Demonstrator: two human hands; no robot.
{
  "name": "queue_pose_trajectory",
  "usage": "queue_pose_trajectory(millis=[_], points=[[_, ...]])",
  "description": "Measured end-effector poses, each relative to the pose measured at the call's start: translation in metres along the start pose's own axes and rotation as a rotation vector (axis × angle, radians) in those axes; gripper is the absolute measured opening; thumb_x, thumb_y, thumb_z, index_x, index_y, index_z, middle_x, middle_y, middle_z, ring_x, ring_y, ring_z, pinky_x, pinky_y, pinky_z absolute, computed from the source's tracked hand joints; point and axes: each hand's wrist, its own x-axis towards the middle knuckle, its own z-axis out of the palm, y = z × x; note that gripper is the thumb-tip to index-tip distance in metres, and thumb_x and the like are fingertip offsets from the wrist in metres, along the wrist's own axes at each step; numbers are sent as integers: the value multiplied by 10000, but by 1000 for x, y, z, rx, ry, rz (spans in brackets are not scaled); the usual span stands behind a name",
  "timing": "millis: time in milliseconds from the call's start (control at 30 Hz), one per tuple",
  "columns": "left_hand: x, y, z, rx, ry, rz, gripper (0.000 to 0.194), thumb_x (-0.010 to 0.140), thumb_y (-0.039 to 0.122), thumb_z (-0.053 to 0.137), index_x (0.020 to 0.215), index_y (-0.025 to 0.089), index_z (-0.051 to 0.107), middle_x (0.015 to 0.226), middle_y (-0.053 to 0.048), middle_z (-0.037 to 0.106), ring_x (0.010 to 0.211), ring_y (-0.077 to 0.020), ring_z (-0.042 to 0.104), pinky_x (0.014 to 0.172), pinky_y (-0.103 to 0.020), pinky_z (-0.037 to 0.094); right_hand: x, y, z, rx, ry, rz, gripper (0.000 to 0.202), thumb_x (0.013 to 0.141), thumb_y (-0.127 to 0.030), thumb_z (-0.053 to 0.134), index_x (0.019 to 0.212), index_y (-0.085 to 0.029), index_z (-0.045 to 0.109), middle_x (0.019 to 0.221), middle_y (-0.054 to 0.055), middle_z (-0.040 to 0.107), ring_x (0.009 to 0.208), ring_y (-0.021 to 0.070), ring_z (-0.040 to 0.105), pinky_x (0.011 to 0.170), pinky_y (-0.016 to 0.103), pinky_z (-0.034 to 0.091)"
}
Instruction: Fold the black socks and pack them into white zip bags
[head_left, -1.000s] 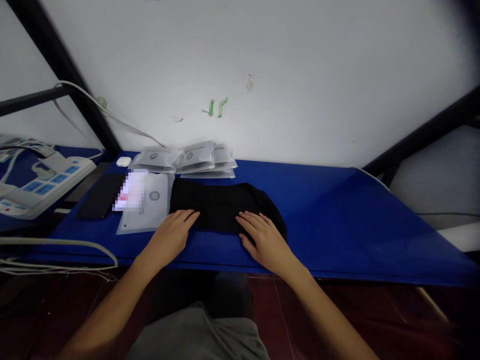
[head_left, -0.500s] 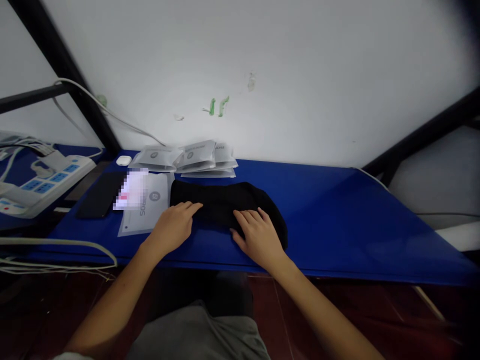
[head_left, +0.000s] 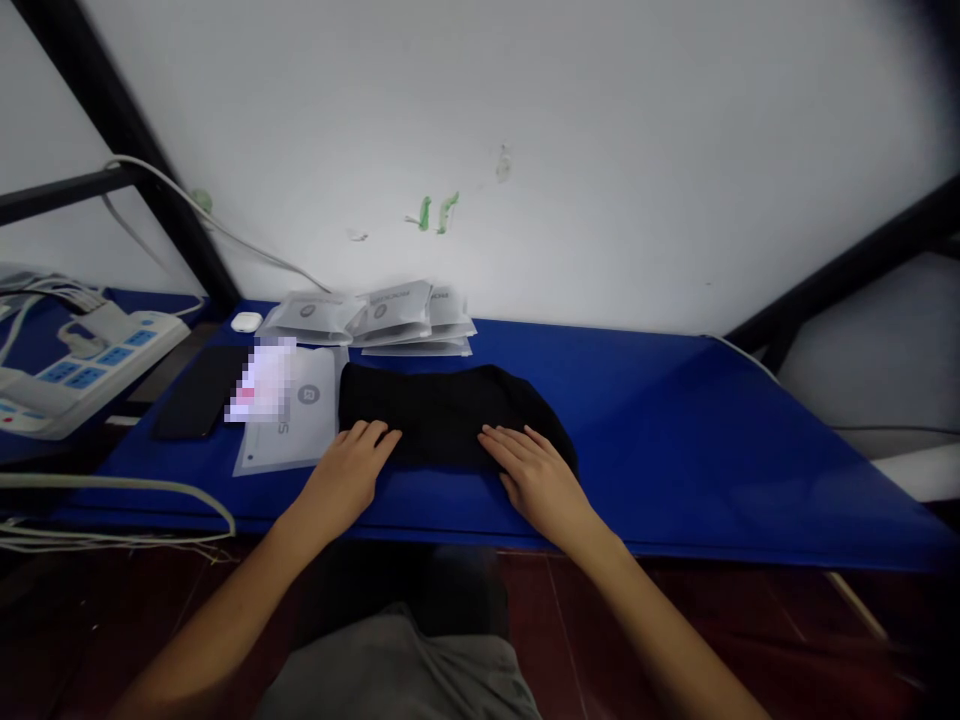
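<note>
A black fabric item [head_left: 442, 405] lies flattened lengthwise on the blue tabletop [head_left: 675, 430]. Its left end is straight and its right end curves round toward me, somewhat like a sock; its exact kind cannot be told. My left hand [head_left: 352, 470] rests on the near left corner of the cloth, fingers stretched out. On the right part of the cloth lies my right hand [head_left: 536, 475], palm down with its fingers extended. Just left of the fabric is a frosted plastic bag [head_left: 307, 420] with printing, partly beneath a blurred-out phone-like screen [head_left: 262, 380].
Several filled frosted bags [head_left: 394, 310] lie along the wall. A white earbud-like case [head_left: 246, 322], a dark flat phone-like slab [head_left: 199, 390] and a power strip [head_left: 105, 365] with plugged cables are on the left. Loose cables [head_left: 112, 490] hang by the front left edge.
My right hand has slid slightly right and toward me over the cloth. My left hand has shifted a little nearer to me. The black fabric has barely moved.
</note>
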Motion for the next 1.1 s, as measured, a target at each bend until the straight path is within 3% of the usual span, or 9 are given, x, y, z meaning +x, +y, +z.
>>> queue_pose_trajectory(millis=[233,433,600,867,1033,1100], points=[[0,-2,-2,112,-36,9,745,603,-133,362,1281,143,502,1198,-111,585,1054,-252,540,881,-385,467,-2,1,-6,2,38,-23,461,792,12,408,1177,-150,603,1228,93,654,1101,220,624,983,476,472],[-2,-2,-17,75,78,3,460,804,-12,412,1209,144,562,1060,-93,654,961,-240,607,857,-400,485,-2,4,-17,38,44,-24,438,775,9,442,1138,-165,615,1149,75,694,1019,202,660,959,461,491],[-13,-3,-26,3,175,54,354,869,61,409,1148,165,600,1039,-80,676,948,-231,620,842,-405,505,-4,6,-33,115,4,7,408,764,-6,478,1095,-190,630,1056,48,724,956,199,682,940,454,510],[-26,-2,-34,-279,77,41,338,883,106,430,1151,207,609,1068,-40,675,983,-197,611,885,-379,498,-4,5,-68,281,-236,101,424,738,-9,472,1047,-222,669,1024,31,726,923,194,678,853,381,538],[-23,-6,-47,-486,25,-127,284,890,251,484,1133,259,631,1121,-6,681,1006,-183,629,909,-346,489,12,16,-88,430,-421,129,469,759,-27,422,1089,-238,680,1089,16,715,986,180,669,868,317,513],[-19,-7,-54,-527,-7,-190,281,890,314,487,1124,277,638,1135,5,683,994,-191,639,849,-330,506,25,24,-95,481,-497,128,438,778,-59,430,1080,-241,690,1065,6,724,952,180,678,839,301,513]])
